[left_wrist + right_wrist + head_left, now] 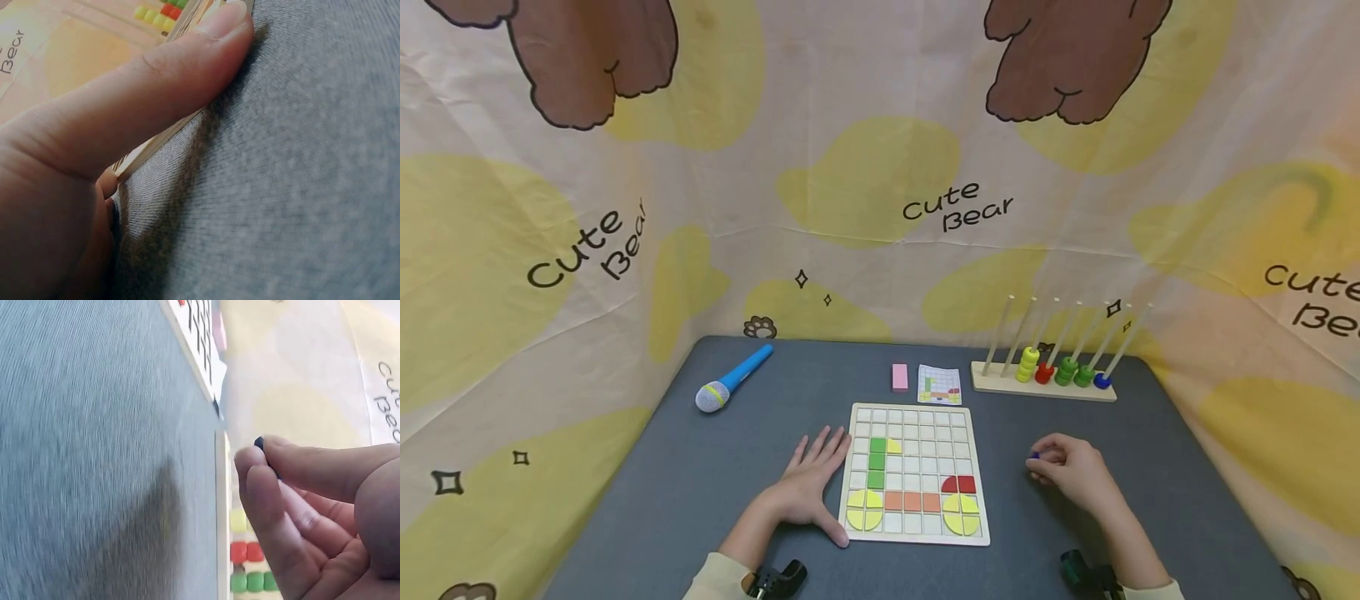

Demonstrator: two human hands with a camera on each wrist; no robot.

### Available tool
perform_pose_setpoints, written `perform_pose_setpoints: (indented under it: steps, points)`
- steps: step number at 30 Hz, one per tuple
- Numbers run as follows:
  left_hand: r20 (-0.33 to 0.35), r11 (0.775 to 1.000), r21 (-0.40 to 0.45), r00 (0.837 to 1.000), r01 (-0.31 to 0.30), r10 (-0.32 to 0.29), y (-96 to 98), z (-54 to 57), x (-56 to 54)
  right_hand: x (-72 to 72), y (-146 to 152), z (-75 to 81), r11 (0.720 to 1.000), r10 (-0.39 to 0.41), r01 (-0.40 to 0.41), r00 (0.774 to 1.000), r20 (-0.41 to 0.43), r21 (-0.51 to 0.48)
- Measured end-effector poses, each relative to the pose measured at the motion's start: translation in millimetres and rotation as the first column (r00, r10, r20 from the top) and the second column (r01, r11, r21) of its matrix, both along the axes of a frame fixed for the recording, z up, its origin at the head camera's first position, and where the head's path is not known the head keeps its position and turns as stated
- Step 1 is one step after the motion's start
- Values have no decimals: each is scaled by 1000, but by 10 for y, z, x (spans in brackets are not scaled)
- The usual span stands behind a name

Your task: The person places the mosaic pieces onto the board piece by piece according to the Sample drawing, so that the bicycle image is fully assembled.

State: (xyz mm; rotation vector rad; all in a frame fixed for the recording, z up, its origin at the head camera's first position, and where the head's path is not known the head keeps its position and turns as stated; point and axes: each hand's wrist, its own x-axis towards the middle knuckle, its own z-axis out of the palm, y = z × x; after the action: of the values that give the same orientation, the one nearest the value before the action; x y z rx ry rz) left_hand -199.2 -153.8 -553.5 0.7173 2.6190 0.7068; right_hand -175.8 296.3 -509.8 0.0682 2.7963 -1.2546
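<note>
A square grid board lies on the grey table in the head view, holding green, yellow, red and orange flat pieces. My left hand rests at its left side, fingers spread; in the left wrist view the thumb lies along the board's edge. To the right of the board, my right hand pinches a small dark blue piece between thumb and fingertips. Only a sliver of that blue piece shows in the right wrist view, so its shape is hidden.
Behind the board lie a pink block and a pattern card. A wooden peg stand with yellow, red, green and blue beads stands at the back right. A blue toy microphone lies at the back left. Printed cloth hangs behind the table.
</note>
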Motion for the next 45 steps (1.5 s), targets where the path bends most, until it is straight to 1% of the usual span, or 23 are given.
perform_pose_setpoints:
  steps: [5,7,13,20,22,24,27,30,35,40,45]
  points:
    - [3,1000,-8,1000,0,0,0,-10,-2,-6,-166,10,997,-36,37,999,23,-63]
    - [2,1000,-9,1000,1,-1,-2,-12,-2,-7,-229,13,995,-51,53,999,18,-82]
    - [-10,1000,4,1000,3,-3,-10,-14,-2,19,-391,30,989,-58,54,998,-26,-135]
    - [-6,1000,-5,1000,-4,4,-7,-29,-2,40,-553,36,989,-53,38,994,-97,-142]
    - [-4,1000,-5,1000,-5,5,-4,-30,-1,54,-606,52,989,-43,29,995,-90,-144]
    - [-5,1000,-2,1000,-7,7,-2,-30,0,67,-660,74,988,-24,14,997,-69,-152]
    - [-1,1000,-6,1000,-5,5,-1,-28,0,86,-735,107,986,24,-31,999,-45,-161]
    - [0,1000,-9,1000,-6,6,-3,-27,1,102,-798,131,983,82,-89,995,-53,-160]
    - [-1,1000,-7,1000,-7,7,-5,-27,0,111,-894,124,976,159,-168,984,-75,-136]
    - [-3,1000,-7,1000,-8,8,1,-21,4,121,-965,82,968,227,-235,970,-88,-88]
    - [-3,1000,-4,1000,-5,5,-3,-14,5,116,-1079,50,947,305,-311,949,-77,-82]
